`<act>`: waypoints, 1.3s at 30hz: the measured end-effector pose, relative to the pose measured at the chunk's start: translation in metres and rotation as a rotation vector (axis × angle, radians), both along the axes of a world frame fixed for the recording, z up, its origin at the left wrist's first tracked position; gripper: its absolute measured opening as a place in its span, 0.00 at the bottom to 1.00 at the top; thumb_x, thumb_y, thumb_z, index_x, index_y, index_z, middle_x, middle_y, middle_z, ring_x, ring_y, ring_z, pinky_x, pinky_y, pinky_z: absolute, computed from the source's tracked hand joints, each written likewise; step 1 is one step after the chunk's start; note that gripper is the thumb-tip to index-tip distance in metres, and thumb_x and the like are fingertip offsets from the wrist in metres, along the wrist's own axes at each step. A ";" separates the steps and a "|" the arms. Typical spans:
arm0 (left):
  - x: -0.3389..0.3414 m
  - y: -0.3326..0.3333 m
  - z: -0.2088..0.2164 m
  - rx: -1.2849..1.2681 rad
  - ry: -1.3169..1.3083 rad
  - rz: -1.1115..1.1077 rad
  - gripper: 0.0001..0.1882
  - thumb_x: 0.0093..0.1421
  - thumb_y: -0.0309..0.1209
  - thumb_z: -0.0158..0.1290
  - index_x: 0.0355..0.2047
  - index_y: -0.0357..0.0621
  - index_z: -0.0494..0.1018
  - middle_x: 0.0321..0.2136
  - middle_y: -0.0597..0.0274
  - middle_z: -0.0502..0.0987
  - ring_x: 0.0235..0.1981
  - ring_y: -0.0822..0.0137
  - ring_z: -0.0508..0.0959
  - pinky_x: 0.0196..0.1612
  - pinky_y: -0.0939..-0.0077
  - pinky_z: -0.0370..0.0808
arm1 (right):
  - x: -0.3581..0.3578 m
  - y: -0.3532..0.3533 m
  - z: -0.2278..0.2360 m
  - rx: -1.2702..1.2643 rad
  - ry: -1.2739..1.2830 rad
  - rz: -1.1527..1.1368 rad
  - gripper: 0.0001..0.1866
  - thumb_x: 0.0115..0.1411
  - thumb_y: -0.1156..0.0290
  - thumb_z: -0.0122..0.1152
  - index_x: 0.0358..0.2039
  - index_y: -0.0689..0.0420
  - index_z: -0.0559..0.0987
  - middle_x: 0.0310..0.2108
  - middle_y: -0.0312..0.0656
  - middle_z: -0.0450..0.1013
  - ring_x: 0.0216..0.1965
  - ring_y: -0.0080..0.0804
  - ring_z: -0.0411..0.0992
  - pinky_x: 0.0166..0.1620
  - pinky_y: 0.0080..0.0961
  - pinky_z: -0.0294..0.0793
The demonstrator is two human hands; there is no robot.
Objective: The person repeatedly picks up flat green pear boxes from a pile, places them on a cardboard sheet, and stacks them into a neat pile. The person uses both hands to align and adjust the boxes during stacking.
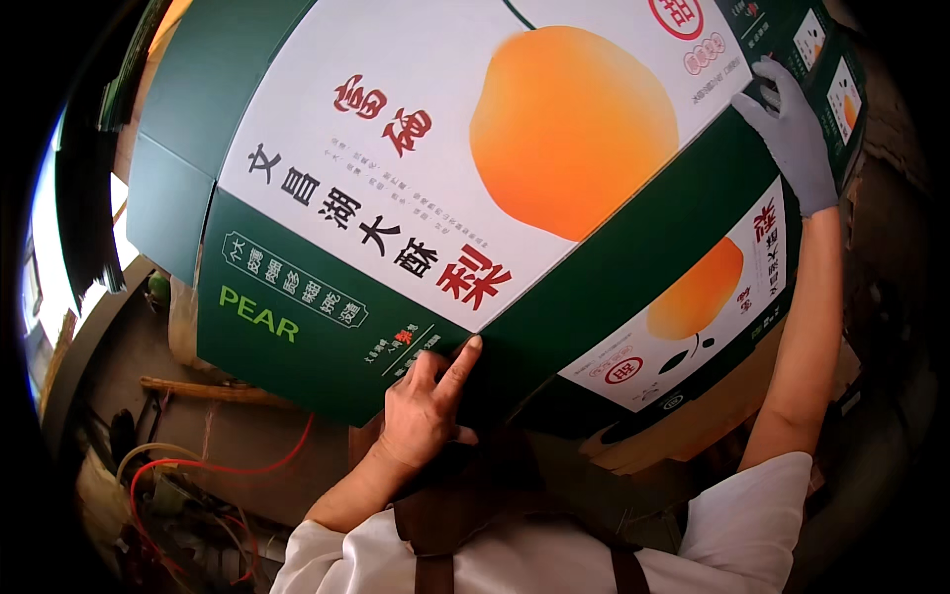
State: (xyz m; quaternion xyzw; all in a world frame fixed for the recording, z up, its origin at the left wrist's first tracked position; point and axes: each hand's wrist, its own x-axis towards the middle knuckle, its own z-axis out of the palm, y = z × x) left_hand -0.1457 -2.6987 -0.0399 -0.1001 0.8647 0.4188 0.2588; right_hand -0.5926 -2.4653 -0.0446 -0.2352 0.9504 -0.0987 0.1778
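A large flattened cardboard pear box (396, 59), green and white with a big printed yellow-orange pear, spreads across the view in front of me. My left hand (421, 406) is bare and sits at its near edge. Its index finger stretches along the crease by the white panel's corner, while the other fingers curl on the green flap and the thumb shows lower down. Far to the right, my right hand (787, 134) wears a grey glove. Its thumb and fingers are spread on the box at a fold; some fingertips are hard to make out.
At the lower left lie a red hose (213, 465) and a wooden stick (213, 391) among clutter. Brown cardboard (673, 445) shows beneath the box's near right side. A dark stack of sheets (94, 198) stands at the far left.
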 end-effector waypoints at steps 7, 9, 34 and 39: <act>0.017 0.004 -0.002 0.006 0.090 0.064 0.41 0.42 0.25 0.61 0.62 0.51 0.66 0.30 0.63 0.67 0.27 0.64 0.73 0.25 0.69 0.74 | 0.007 0.001 0.003 0.005 -0.096 -0.093 0.33 0.59 0.56 0.62 0.60 0.61 0.66 0.59 0.52 0.65 0.63 0.40 0.63 0.62 0.28 0.61; 0.019 0.006 -0.003 -0.002 0.111 0.087 0.39 0.44 0.22 0.60 0.60 0.50 0.68 0.29 0.63 0.67 0.27 0.65 0.73 0.25 0.71 0.75 | 0.002 0.007 -0.002 0.001 -0.112 -0.088 0.33 0.59 0.56 0.62 0.59 0.62 0.66 0.59 0.53 0.64 0.63 0.40 0.62 0.62 0.28 0.61; -0.053 0.003 0.008 -0.351 0.490 -0.289 0.24 0.54 0.39 0.58 0.54 0.59 0.72 0.57 0.70 0.67 0.57 0.63 0.65 0.58 0.53 0.59 | 0.239 -0.104 -0.009 -0.195 0.175 0.383 0.35 0.59 0.44 0.53 0.62 0.50 0.65 0.65 0.51 0.53 0.66 0.51 0.51 0.63 0.69 0.43; -0.060 0.000 -0.009 -0.334 0.539 -0.300 0.26 0.51 0.39 0.61 0.52 0.59 0.73 0.55 0.68 0.68 0.55 0.61 0.66 0.58 0.51 0.58 | 0.137 -0.097 0.000 -0.118 0.222 0.291 0.35 0.59 0.45 0.53 0.62 0.52 0.65 0.64 0.50 0.54 0.67 0.51 0.49 0.62 0.69 0.45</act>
